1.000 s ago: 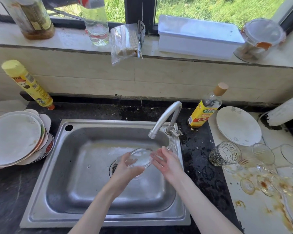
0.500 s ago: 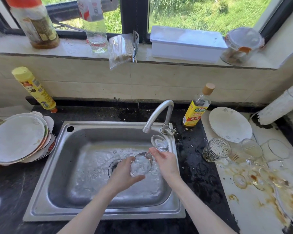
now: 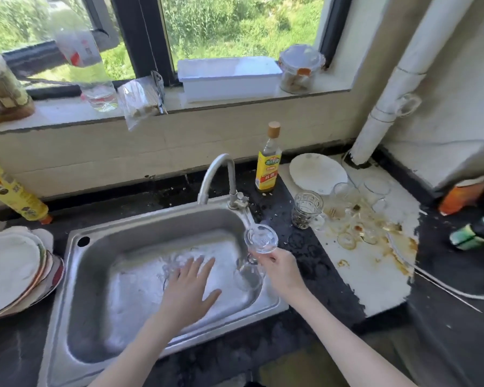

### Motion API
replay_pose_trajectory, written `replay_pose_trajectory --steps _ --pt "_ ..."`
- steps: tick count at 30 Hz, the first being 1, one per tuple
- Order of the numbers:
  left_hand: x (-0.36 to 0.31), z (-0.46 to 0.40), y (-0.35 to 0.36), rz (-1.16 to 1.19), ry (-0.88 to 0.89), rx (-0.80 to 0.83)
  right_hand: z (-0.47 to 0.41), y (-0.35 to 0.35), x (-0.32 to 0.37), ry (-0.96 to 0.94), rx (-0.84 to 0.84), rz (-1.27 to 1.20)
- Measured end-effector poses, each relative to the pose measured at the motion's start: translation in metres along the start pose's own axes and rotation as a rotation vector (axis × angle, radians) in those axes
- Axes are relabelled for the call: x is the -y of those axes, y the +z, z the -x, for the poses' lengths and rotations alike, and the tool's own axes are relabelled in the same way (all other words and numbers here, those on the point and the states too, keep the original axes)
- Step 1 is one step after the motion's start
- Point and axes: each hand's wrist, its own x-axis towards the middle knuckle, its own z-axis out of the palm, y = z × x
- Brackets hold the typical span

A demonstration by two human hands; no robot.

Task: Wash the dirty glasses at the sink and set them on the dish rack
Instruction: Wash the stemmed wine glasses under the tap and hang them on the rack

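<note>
My right hand (image 3: 280, 270) holds a clear stemmed glass (image 3: 260, 238) upside down by its stem, foot up, at the right edge of the steel sink (image 3: 101, 238). Its bowl (image 3: 249, 275) hangs down inside the basin. My left hand (image 3: 190, 289) is spread flat over the middle of the basin with straight fingers and holds nothing. Several dirty glasses (image 3: 352, 219) lie in brown spill on the white board at the right, beside an upright patterned glass mug (image 3: 306, 209). No dish rack is visible.
The faucet (image 3: 218, 177) arches over the sink's back right. A yellow-labelled bottle (image 3: 268, 163) and a white plate (image 3: 316, 173) stand behind the glasses. Stacked plates (image 3: 11, 269) sit left of the sink, a yellow spray bottle (image 3: 11, 191) behind them. Jars and a white box line the windowsill.
My left hand has let go of the glass and opened flat over the basin. My right hand has carried the glass toward the sink's right edge. The camera view has swung right.
</note>
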Motion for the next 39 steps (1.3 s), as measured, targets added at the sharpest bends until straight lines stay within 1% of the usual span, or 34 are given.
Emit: replay_pose_trajectory --steps 3,6,12,15,18,21,25,28,31,34,36,39 --pt "-0.01 0.01 -0.013 -0.022 0.131 -0.051 0.037 -0.015 -0.006 0.009 -0.104 -0.017" --pt "-0.026 0.032 -0.015 -0.03 0.277 -0.094 0.086 -0.025 -0.01 0.063 -0.234 -0.102" --pt "-0.079 0.085 -0.029 -0.007 0.517 -0.104 0.201 -0.046 -0.01 0.088 -0.439 -0.22" --pt "-0.119 0.116 -0.034 -0.019 0.653 -0.043 0.261 -0.062 -0.021 0.121 -0.561 -0.205" --pt "-0.152 0.144 -0.028 -0.065 0.737 -0.033 0.313 -0.077 -0.033 0.162 -0.63 -0.187" --pt "-0.196 0.186 -0.016 -0.073 0.866 -0.034 0.385 -0.092 -0.051 0.209 -0.75 -0.218" --pt "-0.271 0.252 0.007 -0.071 1.053 0.009 0.491 -0.116 -0.079 0.287 -0.908 -0.255" --pt "-0.334 0.305 0.026 -0.078 1.152 0.045 0.576 -0.14 -0.103 0.33 -1.029 -0.273" --pt "-0.398 0.356 0.043 -0.05 1.224 0.072 0.657 -0.168 -0.123 0.378 -1.112 -0.235" --pt "-0.452 0.401 0.056 -0.032 1.311 0.081 0.72 -0.195 -0.137 0.405 -1.172 -0.22" --pt "-0.485 0.424 0.063 -0.025 1.358 0.118 0.754 -0.212 -0.143 0.42 -1.222 -0.202" --pt "-0.534 0.444 0.072 -0.027 1.444 0.077 0.79 -0.239 -0.161 0.445 -1.303 -0.167"
